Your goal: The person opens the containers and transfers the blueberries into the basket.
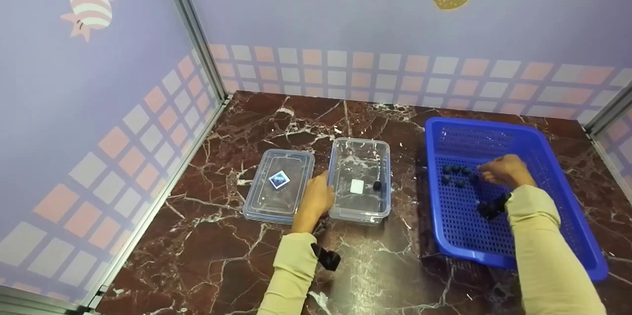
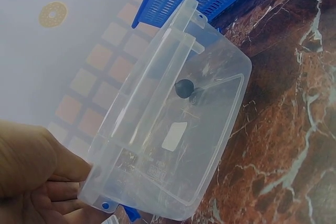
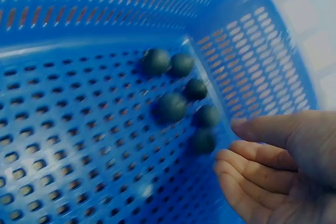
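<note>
In the head view, my left hand [image 1: 317, 195] grips the near left edge of a clear plastic box [image 1: 359, 167]. The left wrist view shows its thumb at the box's rim [image 2: 100, 174] and the fingers beneath. One small dark ball [image 2: 184, 88] lies inside the box, along with a white square [image 2: 174, 136]. My right hand [image 1: 508, 171] is inside a blue perforated basket [image 1: 486, 254], thumb and fingers apart with nothing between them. Close to its fingertips, several dark greenish balls [image 3: 171, 107] lie grouped on the basket floor.
A clear lid [image 1: 266, 201] with a blue and white diamond label [image 1: 279, 180] lies left of the box. Everything stands on a dark red marbled table [image 1: 222, 236]. Patterned panels [image 1: 345, 19] enclose the back and sides. A black wrist camera [image 1: 327, 257] sits on the left sleeve.
</note>
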The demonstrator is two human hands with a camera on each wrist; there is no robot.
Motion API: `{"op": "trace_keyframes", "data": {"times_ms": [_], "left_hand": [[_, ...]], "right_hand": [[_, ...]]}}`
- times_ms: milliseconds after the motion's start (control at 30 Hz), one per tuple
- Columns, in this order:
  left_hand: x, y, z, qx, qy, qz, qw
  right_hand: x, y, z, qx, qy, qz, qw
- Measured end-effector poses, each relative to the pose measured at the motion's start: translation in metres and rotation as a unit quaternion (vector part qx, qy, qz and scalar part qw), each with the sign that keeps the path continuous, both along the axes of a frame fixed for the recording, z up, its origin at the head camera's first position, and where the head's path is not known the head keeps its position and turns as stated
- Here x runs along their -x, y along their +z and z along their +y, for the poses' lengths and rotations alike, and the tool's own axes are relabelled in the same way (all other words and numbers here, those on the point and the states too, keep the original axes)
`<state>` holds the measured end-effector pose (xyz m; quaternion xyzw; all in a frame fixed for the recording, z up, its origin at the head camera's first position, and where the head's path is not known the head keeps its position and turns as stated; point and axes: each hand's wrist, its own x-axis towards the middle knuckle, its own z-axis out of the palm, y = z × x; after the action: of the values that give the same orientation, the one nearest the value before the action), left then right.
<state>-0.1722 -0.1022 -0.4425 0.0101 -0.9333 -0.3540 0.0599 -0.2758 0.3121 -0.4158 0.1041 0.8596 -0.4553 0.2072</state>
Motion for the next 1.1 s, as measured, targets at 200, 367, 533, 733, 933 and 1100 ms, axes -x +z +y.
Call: {"op": "trace_keyframes", "data": {"times_ms": [200,367,533,733,933,1100], "left_hand": [[-0.001,0.002,0.001,0.000,-0.003,0.006,1.0000],[0.000,0.002,0.001,0.000,-0.002,0.012,0.9999],[-0.001,0.003,0.001,-0.002,-0.001,0.010,0.9999],[0.000,0.004,0.001,-0.007,0.001,-0.003,1.0000],[0.000,0.003,0.001,-0.014,0.005,-0.019,0.9997],[0.000,0.002,0.002,-0.011,0.004,-0.015,0.9998]], "right_hand": [[0.008,0.029,-0.021,-0.109,0.005,0.112,0.9877],[0.014,0.047,-0.052,-0.090,0.019,0.170,0.9812],[0.018,0.058,-0.084,-0.082,0.047,0.209,0.9734],[0.020,0.061,-0.119,-0.088,0.093,0.221,0.9668],[0.020,0.054,-0.148,-0.110,0.155,0.238,0.9525],[0.018,0.043,-0.171,-0.116,0.199,0.262,0.9372]]}}
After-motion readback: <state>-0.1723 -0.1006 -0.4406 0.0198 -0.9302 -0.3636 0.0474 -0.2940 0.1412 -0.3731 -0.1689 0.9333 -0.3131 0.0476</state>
